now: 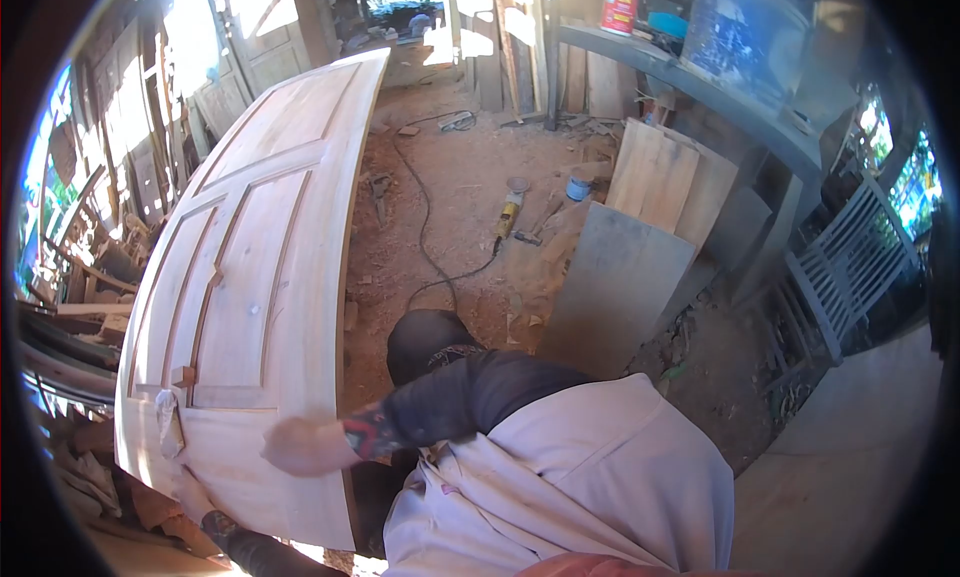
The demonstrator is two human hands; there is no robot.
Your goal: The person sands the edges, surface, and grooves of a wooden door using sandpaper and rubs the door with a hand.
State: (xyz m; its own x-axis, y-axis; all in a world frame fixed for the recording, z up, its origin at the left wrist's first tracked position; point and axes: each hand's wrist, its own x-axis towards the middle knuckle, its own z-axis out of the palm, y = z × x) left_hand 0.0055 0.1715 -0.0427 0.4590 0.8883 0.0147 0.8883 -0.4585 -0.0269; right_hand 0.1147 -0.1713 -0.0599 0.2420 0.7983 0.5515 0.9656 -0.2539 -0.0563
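Door (262,302) sits below both hands, right hand (300,447) loosely curled but too blurry to call its grip, left hand (190,489) unclear too; probably heavy, stiff, so grab the long edges.

Open floor (458,177) beside the door (245,277)
Cord (427,209) and grinder (509,217) lie on it; a block (184,376) sits on the door.

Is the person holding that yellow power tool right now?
No, the yellow power tool lies on the dirt floor, away from the left hand and right hand, both at the panelled door.
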